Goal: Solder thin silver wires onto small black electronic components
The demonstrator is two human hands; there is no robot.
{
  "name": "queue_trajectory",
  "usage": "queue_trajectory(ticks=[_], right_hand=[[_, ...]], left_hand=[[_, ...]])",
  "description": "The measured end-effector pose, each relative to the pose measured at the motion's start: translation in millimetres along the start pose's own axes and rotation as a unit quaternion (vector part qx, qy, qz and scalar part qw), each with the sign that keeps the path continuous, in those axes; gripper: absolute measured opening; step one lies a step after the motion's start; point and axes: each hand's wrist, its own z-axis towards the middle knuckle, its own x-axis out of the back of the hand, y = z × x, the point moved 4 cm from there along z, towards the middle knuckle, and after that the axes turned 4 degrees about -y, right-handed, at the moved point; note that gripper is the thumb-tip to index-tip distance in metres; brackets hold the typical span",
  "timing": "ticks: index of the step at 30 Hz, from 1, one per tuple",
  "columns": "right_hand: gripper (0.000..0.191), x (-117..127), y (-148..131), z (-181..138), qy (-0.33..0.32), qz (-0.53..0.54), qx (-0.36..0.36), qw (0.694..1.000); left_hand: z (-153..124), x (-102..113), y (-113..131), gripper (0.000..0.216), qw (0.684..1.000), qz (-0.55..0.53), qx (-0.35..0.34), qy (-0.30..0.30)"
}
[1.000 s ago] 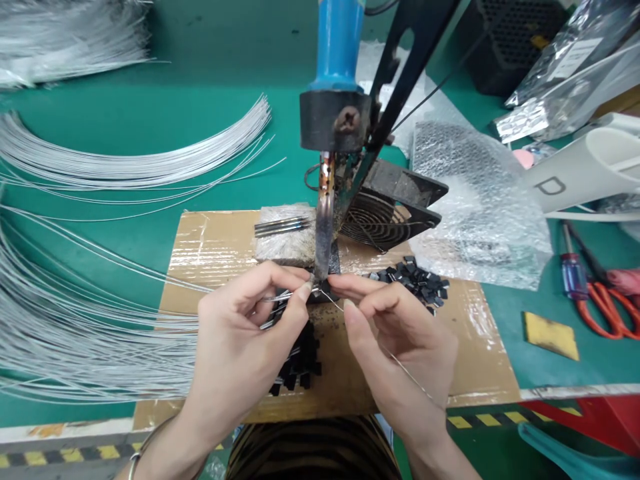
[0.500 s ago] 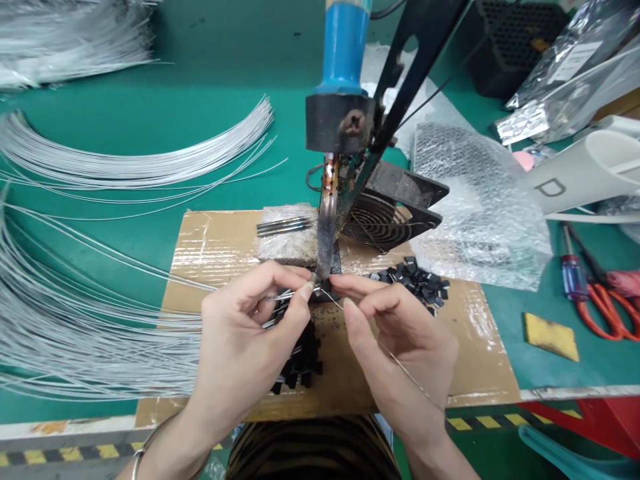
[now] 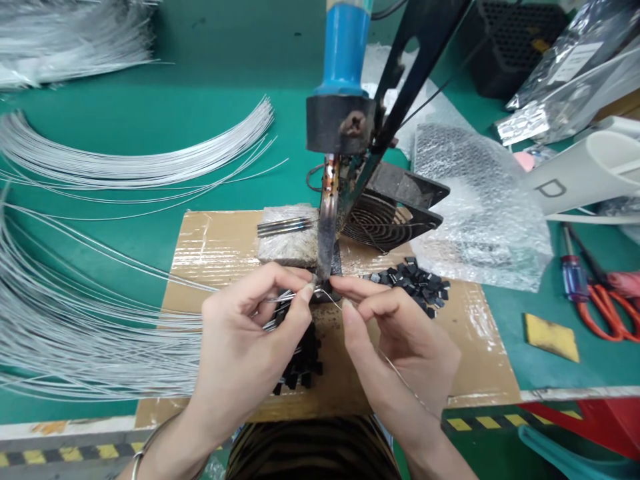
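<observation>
A soldering iron [image 3: 328,227] with a blue handle is clamped upright, its tip pointing down between my hands. My left hand [image 3: 255,327], left of the tip, pinches the end of a thin grey wire [image 3: 285,295]. From the right, my right hand [image 3: 400,347] grips a strand of solder wire [image 3: 397,373] between thumb and fingers, its end reaching the iron's tip. The exact joint under the tip is too small to make out. Small black connectors [image 3: 303,363] with wires lie partly hidden behind my left hand. Loose black connectors [image 3: 413,283] are heaped beyond my right hand.
Cardboard [image 3: 350,387] covers the work area. A fan [image 3: 385,217] stands behind the iron, beside a wrapped block [image 3: 285,247] with metal rods. Bundled grey wires [image 3: 100,333] spread at left. Bubble wrap [image 3: 480,207], a yellow sponge [image 3: 551,337] and red-handled scissors [image 3: 607,312] lie at right.
My right hand has shifted very slightly, and the solder wire in it has moved a little with it. My left hand stays almost still.
</observation>
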Motion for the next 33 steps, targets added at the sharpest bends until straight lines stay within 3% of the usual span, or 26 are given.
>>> queue_trajectory(ticks=[33], right_hand=[[0.017, -4.5, -2.7, -3.0, 0.037, -0.059, 0.047, 0.996]], left_hand=[[-0.8, -0.6, 3.5, 0.013, 0.999, 0.034, -0.021, -0.001]])
